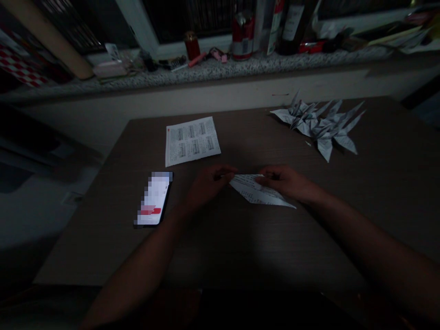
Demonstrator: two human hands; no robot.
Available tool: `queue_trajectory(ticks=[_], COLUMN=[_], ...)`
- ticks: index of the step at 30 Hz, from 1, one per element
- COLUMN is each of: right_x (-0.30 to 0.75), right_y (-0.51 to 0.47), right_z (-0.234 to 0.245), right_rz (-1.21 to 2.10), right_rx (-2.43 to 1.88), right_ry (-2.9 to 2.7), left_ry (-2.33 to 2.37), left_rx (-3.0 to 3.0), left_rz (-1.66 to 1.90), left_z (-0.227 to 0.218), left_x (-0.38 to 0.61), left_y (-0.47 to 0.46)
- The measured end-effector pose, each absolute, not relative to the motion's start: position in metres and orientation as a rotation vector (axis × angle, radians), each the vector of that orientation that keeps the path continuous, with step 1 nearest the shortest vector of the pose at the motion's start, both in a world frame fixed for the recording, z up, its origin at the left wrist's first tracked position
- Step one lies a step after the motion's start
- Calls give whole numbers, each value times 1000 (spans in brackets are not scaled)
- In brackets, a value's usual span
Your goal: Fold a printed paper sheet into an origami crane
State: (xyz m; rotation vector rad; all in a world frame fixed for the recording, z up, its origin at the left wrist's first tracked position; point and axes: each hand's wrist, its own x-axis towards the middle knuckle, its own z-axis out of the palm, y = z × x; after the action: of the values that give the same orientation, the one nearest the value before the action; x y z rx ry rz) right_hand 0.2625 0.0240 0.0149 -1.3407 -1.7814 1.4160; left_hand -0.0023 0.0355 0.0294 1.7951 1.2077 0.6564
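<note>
Just off centre towards four o'clock, over the dark wood-grain table [103,247], folded printed paper [254,195], held from both sides, with a long point towards the right forearm. At its left corner, left hand [209,183], thumb and fingertips closed on the edge. At its upper right side, right hand [283,181], thumb pressed to the near face, other fingers curled in behind, gripping. Hard to tell whether touching the tabletop.

At eight o'clock, near the left forearm, lit phone [153,197], screen pixelated. Between ten and eleven, printed sheet [192,142], lying flat. At two, cluster of pointed folded-paper figures [330,126], with small white scrap [308,143] just beside, towards seven.

Across twelve, along the speckled sill [137,80], containers among clutter: towards half past eleven, small red container [192,48] with gold-toned top; just past twelve, larger red container [243,36]; towards one, dark bottle [291,27] with pale label. Too dim to make out contents.
</note>
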Motion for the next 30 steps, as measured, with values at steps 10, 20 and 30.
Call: queue_trajectory(ticks=[10, 20, 30], right_x=[258, 284, 280], right_y=[22, 8, 1], right_z=[20, 31, 25], right_rz=[1380, 1300, 1226], right_rx=[-1304, -1320, -1538], right_ry=[-1928, -1823, -1487], left_ry=[1136, 1275, 1177], left_rx=[1908, 1807, 1717], left_rz=[544, 613, 581], left_z=[19, 21, 20], left_x=[7, 6, 10], left_y=[28, 32, 28])
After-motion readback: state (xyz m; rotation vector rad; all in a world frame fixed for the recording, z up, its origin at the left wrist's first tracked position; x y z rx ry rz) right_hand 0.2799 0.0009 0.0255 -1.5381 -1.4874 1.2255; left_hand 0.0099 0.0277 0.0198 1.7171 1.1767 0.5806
